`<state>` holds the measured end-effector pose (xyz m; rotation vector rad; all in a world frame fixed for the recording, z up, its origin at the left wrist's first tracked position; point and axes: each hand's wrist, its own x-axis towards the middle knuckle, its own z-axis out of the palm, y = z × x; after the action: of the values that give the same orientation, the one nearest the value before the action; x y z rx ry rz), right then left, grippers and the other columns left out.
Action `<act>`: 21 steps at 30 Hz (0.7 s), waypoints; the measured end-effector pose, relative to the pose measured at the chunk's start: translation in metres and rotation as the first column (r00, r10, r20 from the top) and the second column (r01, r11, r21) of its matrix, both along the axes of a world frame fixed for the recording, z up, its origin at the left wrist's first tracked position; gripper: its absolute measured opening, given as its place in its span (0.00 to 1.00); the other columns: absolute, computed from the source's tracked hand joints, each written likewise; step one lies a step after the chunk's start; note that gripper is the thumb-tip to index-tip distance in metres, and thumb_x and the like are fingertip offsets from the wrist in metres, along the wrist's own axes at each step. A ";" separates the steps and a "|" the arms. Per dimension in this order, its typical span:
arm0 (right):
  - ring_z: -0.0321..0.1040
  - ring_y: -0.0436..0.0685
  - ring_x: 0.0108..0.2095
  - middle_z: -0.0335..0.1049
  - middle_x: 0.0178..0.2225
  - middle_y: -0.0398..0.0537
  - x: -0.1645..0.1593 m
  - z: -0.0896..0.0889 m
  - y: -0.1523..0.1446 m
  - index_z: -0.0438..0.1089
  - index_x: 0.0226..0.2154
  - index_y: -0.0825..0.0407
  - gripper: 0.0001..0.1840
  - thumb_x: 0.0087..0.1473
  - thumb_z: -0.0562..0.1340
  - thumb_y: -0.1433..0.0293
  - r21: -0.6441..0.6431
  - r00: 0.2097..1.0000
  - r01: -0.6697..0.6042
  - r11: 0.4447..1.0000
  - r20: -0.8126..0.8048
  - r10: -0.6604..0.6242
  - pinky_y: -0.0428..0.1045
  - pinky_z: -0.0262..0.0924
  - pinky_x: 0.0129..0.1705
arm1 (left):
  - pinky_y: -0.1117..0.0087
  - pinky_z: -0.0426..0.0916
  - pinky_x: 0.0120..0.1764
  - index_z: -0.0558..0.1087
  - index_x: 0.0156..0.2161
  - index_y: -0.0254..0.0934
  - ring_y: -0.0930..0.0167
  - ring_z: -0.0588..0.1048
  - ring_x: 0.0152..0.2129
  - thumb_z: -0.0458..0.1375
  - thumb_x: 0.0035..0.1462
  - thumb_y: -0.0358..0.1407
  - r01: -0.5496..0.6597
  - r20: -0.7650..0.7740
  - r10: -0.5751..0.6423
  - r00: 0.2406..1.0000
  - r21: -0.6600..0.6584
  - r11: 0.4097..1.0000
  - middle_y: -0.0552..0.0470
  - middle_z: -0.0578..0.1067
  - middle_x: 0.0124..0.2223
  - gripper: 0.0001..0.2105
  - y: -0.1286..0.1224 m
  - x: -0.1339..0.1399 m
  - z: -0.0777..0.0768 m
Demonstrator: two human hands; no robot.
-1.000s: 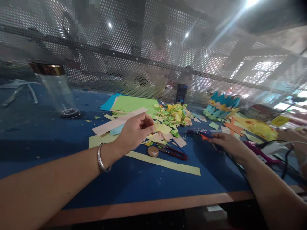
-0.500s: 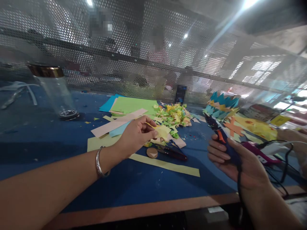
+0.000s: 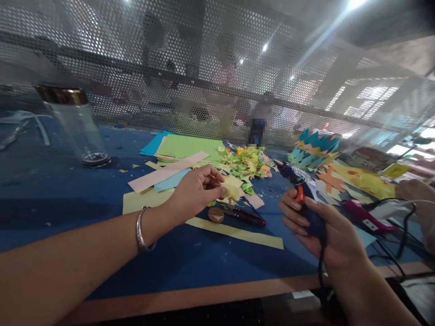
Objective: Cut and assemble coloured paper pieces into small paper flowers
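Head cam shows the left hand pinching a small pale yellow paper piece between thumb and fingers, just above the scraps in the middle of the blue table. Over on the right, the right hand is wrapped around a dark blue glue gun, nozzle angled up and left, well apart from that paper. Between and below them you've got dark-red-handled snips, a round brown disc and a long yellowish strip, all lying flat.
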<state>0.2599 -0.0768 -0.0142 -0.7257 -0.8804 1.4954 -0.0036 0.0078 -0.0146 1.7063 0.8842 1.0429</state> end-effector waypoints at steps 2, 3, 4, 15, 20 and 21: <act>0.44 0.44 0.22 0.52 0.29 0.40 -0.001 0.000 0.001 0.73 0.35 0.55 0.07 0.53 0.66 0.69 0.021 1.000 0.004 1.000 0.017 -0.005 0.40 0.53 0.20 | 0.72 0.69 0.34 0.69 0.38 0.37 0.72 0.76 0.29 0.64 0.53 0.34 0.000 0.000 0.000 1.000 -0.008 1.000 0.54 0.76 0.31 0.09 0.000 0.000 0.000; 0.45 0.44 0.22 0.53 0.29 0.40 -0.002 -0.001 0.002 0.73 0.34 0.55 0.06 0.53 0.66 0.69 0.034 1.000 0.004 0.999 0.030 -0.005 0.40 0.53 0.20 | 0.71 0.69 0.34 0.69 0.39 0.37 0.72 0.76 0.30 0.64 0.53 0.34 0.004 0.003 -0.004 1.000 -0.015 1.000 0.53 0.77 0.32 0.10 0.000 0.000 0.000; 0.45 0.45 0.22 0.53 0.28 0.40 -0.002 -0.001 0.002 0.72 0.32 0.55 0.06 0.53 0.66 0.69 0.047 0.999 0.006 0.999 0.050 -0.008 0.40 0.53 0.20 | 0.71 0.69 0.34 0.69 0.39 0.37 0.71 0.76 0.30 0.65 0.53 0.34 0.008 0.008 -0.008 1.000 -0.021 1.000 0.53 0.77 0.32 0.10 0.000 -0.001 0.000; 0.53 0.48 0.20 0.58 0.20 0.41 0.000 -0.012 -0.005 0.61 0.19 0.51 0.22 0.56 0.65 0.57 0.159 0.579 0.201 0.967 0.776 -0.248 0.47 0.47 0.21 | 0.71 0.68 0.36 0.68 0.39 0.38 0.72 0.74 0.30 0.62 0.54 0.31 0.032 -0.074 -0.023 0.997 0.118 0.993 0.56 0.72 0.30 0.09 -0.004 -0.001 0.002; 0.56 0.52 0.24 0.57 0.20 0.42 -0.002 -0.016 -0.008 0.61 0.18 0.50 0.24 0.55 0.63 0.53 0.352 0.225 0.190 0.916 0.893 -0.390 0.49 0.49 0.26 | 0.70 0.67 0.35 0.67 0.40 0.39 0.72 0.73 0.30 0.59 0.55 0.31 0.031 -0.138 -0.004 0.990 0.197 0.980 0.57 0.72 0.30 0.07 -0.007 -0.002 0.001; 0.56 0.53 0.24 0.57 0.19 0.42 -0.003 -0.016 -0.009 0.62 0.19 0.50 0.23 0.56 0.62 0.53 0.371 0.190 0.172 0.913 0.896 -0.400 0.49 0.48 0.26 | 0.70 0.67 0.35 0.67 0.40 0.40 0.71 0.73 0.30 0.59 0.55 0.32 0.032 -0.153 0.000 0.988 0.207 0.978 0.56 0.72 0.30 0.07 -0.008 -0.003 0.000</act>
<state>0.2564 -0.0853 -0.0304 -1.6536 -1.6675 0.4016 -0.0061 0.0000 -0.0142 1.9874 0.8796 1.0340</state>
